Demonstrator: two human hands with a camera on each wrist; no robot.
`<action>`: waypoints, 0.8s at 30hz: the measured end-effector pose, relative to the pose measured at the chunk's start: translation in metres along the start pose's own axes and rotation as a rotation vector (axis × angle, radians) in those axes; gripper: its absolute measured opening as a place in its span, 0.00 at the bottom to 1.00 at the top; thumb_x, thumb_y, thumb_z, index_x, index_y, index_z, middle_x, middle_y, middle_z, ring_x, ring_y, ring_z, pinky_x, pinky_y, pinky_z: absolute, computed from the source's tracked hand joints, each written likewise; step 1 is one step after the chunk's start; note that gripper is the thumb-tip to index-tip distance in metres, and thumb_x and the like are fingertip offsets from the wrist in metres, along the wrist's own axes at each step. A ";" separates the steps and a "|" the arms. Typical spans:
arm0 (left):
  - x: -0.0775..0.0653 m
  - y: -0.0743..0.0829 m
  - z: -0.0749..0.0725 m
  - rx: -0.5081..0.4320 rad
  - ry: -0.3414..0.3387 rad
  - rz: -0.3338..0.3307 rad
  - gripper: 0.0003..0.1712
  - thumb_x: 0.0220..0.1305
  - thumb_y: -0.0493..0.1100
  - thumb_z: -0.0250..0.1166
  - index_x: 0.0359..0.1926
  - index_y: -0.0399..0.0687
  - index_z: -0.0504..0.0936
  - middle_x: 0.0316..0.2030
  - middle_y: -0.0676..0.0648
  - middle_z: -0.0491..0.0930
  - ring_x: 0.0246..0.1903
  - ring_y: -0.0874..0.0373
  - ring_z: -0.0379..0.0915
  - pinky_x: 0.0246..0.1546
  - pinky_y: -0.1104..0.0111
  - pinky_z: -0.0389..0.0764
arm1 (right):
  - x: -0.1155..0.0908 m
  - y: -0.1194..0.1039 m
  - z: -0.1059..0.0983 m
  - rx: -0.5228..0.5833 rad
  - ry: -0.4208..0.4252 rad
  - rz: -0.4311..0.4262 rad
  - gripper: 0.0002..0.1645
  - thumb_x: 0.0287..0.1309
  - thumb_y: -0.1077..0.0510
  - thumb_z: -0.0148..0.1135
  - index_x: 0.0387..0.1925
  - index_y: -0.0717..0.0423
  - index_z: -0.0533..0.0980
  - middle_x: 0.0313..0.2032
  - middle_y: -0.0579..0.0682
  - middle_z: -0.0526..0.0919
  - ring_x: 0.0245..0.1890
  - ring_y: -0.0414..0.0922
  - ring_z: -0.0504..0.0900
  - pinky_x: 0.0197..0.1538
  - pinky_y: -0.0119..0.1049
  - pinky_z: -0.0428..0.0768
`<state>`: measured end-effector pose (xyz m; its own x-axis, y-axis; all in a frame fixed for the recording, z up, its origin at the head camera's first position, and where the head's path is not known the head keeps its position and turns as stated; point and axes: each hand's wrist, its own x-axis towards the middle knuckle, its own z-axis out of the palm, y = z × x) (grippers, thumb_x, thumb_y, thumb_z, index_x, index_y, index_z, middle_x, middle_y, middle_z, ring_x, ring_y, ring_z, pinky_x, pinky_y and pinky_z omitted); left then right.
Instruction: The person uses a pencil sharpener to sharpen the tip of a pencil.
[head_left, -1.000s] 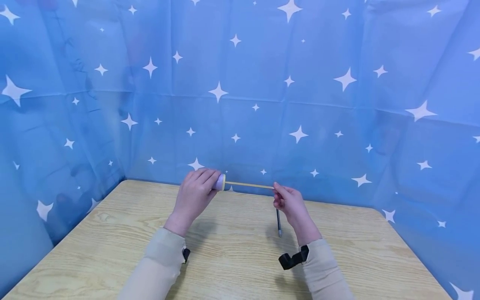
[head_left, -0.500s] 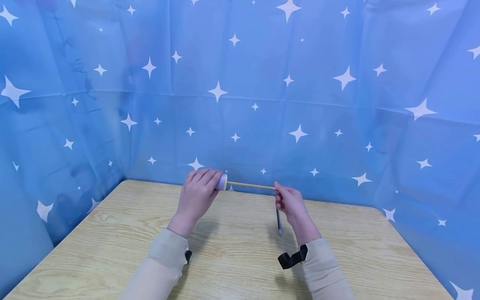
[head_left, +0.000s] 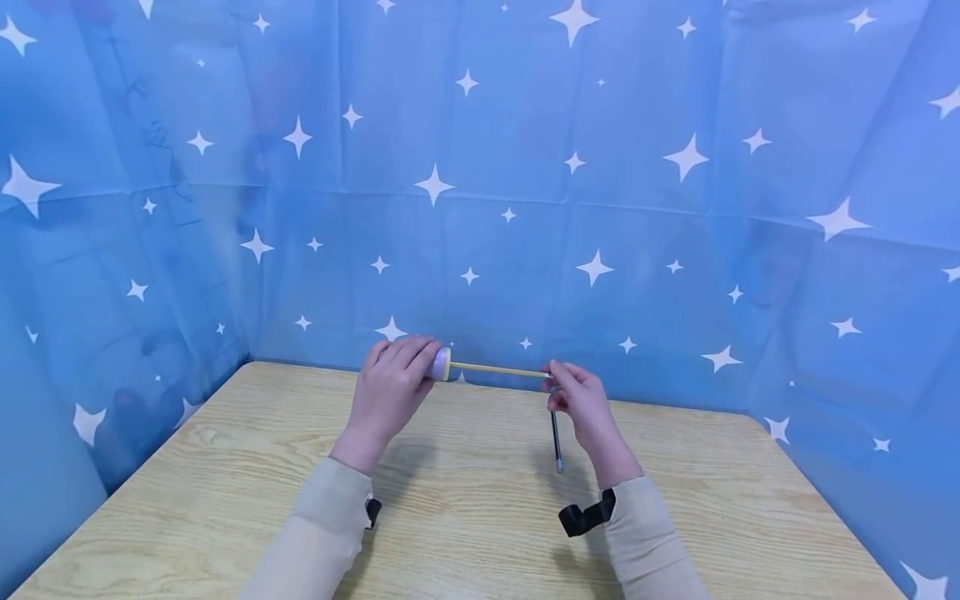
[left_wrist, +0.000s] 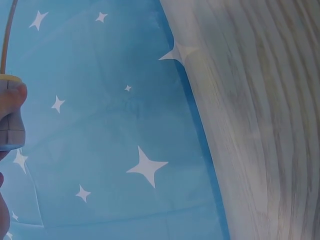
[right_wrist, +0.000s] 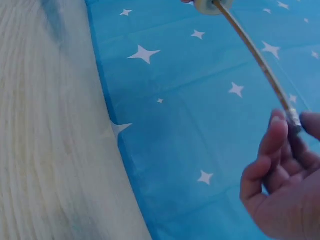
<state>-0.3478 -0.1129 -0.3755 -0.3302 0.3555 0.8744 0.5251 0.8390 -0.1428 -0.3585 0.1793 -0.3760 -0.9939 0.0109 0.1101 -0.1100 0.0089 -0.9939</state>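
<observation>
My left hand [head_left: 390, 387] grips a lilac pencil sharpener [head_left: 440, 365] with a yellow rim, its fingers wrapped over the body. A slim yellow pencil [head_left: 498, 369] runs from the sharpener's rim across to my right hand [head_left: 583, 404], whose thumb and fingertips pinch its far end. In the right wrist view, a silver band [right_wrist: 293, 117] and a dark tip show at that end, and the pencil enters the middle of the sharpener's round face [right_wrist: 212, 6]. The pencil's other end is hidden inside. Both things are held above the table near its back edge.
A dark pencil [head_left: 557, 446] with a silvery end lies on the wooden table [head_left: 450, 517], partly below my right hand. A blue curtain [head_left: 510, 242] with white stars hangs behind the table and along its left. Black straps [head_left: 587, 517] sit at the wrists.
My left hand and the sharpener moved slightly right, then back left. The right hand's fingers have shifted a little around the pencil's end. The dark pencil has not moved.
</observation>
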 end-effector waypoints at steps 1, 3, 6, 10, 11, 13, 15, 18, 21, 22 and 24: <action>-0.001 -0.001 0.000 -0.003 -0.004 -0.006 0.30 0.45 0.39 0.79 0.53 0.46 0.82 0.50 0.47 0.81 0.51 0.52 0.76 0.50 0.56 0.72 | 0.000 -0.001 -0.001 0.003 -0.017 -0.019 0.23 0.70 0.46 0.54 0.47 0.64 0.77 0.31 0.51 0.79 0.19 0.41 0.73 0.31 0.33 0.76; -0.001 -0.004 -0.002 -0.006 -0.012 -0.015 0.29 0.47 0.39 0.78 0.53 0.46 0.82 0.50 0.47 0.81 0.51 0.52 0.76 0.51 0.56 0.72 | -0.001 -0.003 -0.005 0.005 -0.047 -0.042 0.24 0.69 0.46 0.55 0.50 0.63 0.77 0.34 0.50 0.81 0.20 0.41 0.75 0.34 0.35 0.77; -0.002 -0.007 -0.004 -0.028 -0.017 -0.026 0.29 0.48 0.38 0.77 0.54 0.45 0.81 0.50 0.47 0.81 0.51 0.52 0.75 0.51 0.56 0.72 | -0.001 -0.005 -0.009 0.003 -0.089 -0.058 0.23 0.67 0.48 0.58 0.52 0.63 0.77 0.38 0.50 0.83 0.22 0.40 0.78 0.38 0.36 0.78; -0.003 -0.010 -0.005 -0.051 -0.008 -0.026 0.29 0.47 0.38 0.77 0.53 0.45 0.81 0.49 0.46 0.81 0.51 0.51 0.76 0.51 0.56 0.72 | -0.001 -0.006 -0.013 -0.021 -0.136 -0.081 0.24 0.65 0.52 0.61 0.56 0.63 0.76 0.41 0.51 0.85 0.24 0.41 0.81 0.38 0.34 0.78; -0.003 -0.011 -0.005 -0.053 -0.008 -0.025 0.29 0.47 0.38 0.77 0.53 0.45 0.81 0.49 0.47 0.81 0.50 0.51 0.76 0.51 0.56 0.72 | -0.001 -0.006 -0.013 -0.033 -0.143 -0.088 0.24 0.64 0.52 0.62 0.56 0.63 0.76 0.41 0.51 0.85 0.25 0.41 0.81 0.38 0.34 0.77; -0.003 -0.011 -0.005 -0.055 -0.007 -0.023 0.29 0.47 0.38 0.77 0.53 0.45 0.81 0.49 0.47 0.81 0.50 0.51 0.76 0.51 0.56 0.72 | -0.002 -0.006 -0.014 -0.053 -0.148 -0.102 0.23 0.63 0.53 0.64 0.55 0.63 0.76 0.40 0.49 0.86 0.25 0.42 0.82 0.38 0.34 0.77; -0.003 -0.011 -0.006 -0.056 -0.004 -0.019 0.29 0.47 0.38 0.77 0.53 0.45 0.81 0.48 0.47 0.81 0.50 0.51 0.76 0.50 0.56 0.72 | -0.002 -0.007 -0.014 -0.074 -0.149 -0.118 0.23 0.62 0.54 0.65 0.55 0.63 0.77 0.39 0.48 0.86 0.25 0.42 0.82 0.38 0.35 0.77; -0.002 -0.010 -0.007 -0.064 0.006 -0.017 0.29 0.46 0.38 0.78 0.53 0.45 0.81 0.48 0.46 0.81 0.50 0.51 0.76 0.50 0.56 0.72 | -0.003 -0.007 -0.013 -0.104 -0.145 -0.145 0.23 0.61 0.55 0.66 0.54 0.65 0.77 0.37 0.45 0.86 0.26 0.43 0.82 0.39 0.37 0.77; -0.001 -0.010 -0.006 -0.067 0.014 -0.012 0.29 0.45 0.37 0.78 0.52 0.45 0.82 0.47 0.47 0.82 0.49 0.51 0.76 0.49 0.56 0.72 | -0.002 -0.007 -0.013 -0.139 -0.138 -0.164 0.24 0.61 0.55 0.65 0.53 0.67 0.76 0.37 0.45 0.87 0.26 0.44 0.83 0.41 0.38 0.76; -0.001 -0.010 -0.006 -0.068 0.015 -0.011 0.29 0.45 0.38 0.78 0.52 0.45 0.82 0.47 0.47 0.82 0.49 0.51 0.76 0.49 0.56 0.72 | -0.002 -0.006 -0.013 -0.149 -0.135 -0.168 0.23 0.61 0.55 0.65 0.53 0.67 0.77 0.37 0.46 0.87 0.26 0.44 0.83 0.41 0.38 0.76; 0.000 -0.009 -0.005 -0.068 0.014 -0.008 0.29 0.45 0.38 0.78 0.52 0.45 0.82 0.47 0.47 0.82 0.49 0.51 0.76 0.49 0.56 0.72 | -0.002 -0.006 -0.013 -0.166 -0.127 -0.172 0.22 0.62 0.55 0.65 0.52 0.67 0.77 0.37 0.48 0.87 0.27 0.44 0.83 0.42 0.39 0.76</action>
<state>-0.3486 -0.1226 -0.3720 -0.3237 0.3427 0.8819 0.5747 0.8117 -0.1045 -0.3557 0.1921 -0.3703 -0.9555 -0.1302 0.2648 -0.2841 0.1639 -0.9447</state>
